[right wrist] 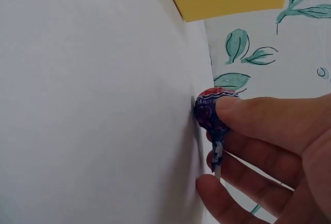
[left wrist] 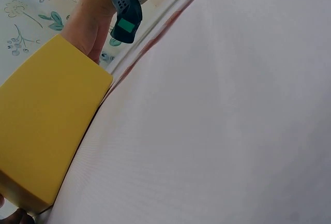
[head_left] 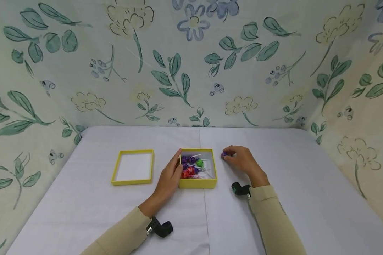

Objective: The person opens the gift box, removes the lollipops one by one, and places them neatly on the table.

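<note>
A yellow box (head_left: 198, 182) in the middle of the table holds several wrapped lollipops (head_left: 191, 166) in purple, red and green. My left hand (head_left: 171, 172) rests against the box's left wall, thumb on the rim and fingers straight. In the left wrist view the box (left wrist: 41, 131) fills the left side. To the right of the box my right hand (head_left: 239, 158) pinches a purple lollipop (head_left: 224, 154) that lies on the table. The right wrist view shows the thumb on the lollipop's (right wrist: 209, 111) head and fingers under its stick.
The yellow box lid (head_left: 133, 167) lies open side up to the left of the box. A white cloth covers the table (head_left: 306, 184). Floral-patterned walls (head_left: 191, 63) close in the back and both sides.
</note>
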Demonstrator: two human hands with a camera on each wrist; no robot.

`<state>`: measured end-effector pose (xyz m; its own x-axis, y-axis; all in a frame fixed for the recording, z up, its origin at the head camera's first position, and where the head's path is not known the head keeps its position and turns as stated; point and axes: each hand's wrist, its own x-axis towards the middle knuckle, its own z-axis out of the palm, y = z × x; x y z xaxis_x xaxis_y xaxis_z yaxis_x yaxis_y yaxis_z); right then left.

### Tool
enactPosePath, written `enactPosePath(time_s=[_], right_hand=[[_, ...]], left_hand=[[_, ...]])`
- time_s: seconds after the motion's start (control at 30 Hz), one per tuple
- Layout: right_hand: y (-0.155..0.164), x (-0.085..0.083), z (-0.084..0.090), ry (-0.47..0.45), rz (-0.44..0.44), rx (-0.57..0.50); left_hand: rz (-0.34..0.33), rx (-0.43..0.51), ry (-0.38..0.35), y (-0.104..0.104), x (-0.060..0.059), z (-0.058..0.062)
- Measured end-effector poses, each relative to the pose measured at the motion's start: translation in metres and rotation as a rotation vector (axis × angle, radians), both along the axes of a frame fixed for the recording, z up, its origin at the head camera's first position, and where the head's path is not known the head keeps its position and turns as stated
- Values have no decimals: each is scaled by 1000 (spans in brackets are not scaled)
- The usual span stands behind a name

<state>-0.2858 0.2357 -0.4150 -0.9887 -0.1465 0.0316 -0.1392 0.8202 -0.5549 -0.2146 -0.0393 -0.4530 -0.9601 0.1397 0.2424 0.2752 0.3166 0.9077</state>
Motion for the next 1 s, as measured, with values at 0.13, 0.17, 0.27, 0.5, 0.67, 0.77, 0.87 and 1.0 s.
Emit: enactPosePath(time_s=[0.13, 0.17, 0.27, 0.5, 0.67, 0.77, 0.87, 1.0], right_hand=[[1, 0, -1, -7, 0, 0], [1, 0, -1, -13, -1, 3], [1, 1, -1, -24, -2, 10], [3, 2, 3, -15, 0, 4], [6, 1, 6, -15, -10, 3], [7, 2, 8, -3, -4, -6], [7, 3, 11, 5, -1, -8], [5, 5, 19, 35, 7, -5]], left_hand=[[5, 0, 2, 0, 0, 0], [4, 0, 0, 0, 1, 0], [6, 0, -9, 1, 1, -1], [-7, 7, -2, 1, 2, 1], [-6, 12, 3, 0, 2, 2], [-1, 12, 7, 0, 2, 2], [0, 4, 9, -1, 1, 0], [-1, -2, 23, -1, -1, -2]])
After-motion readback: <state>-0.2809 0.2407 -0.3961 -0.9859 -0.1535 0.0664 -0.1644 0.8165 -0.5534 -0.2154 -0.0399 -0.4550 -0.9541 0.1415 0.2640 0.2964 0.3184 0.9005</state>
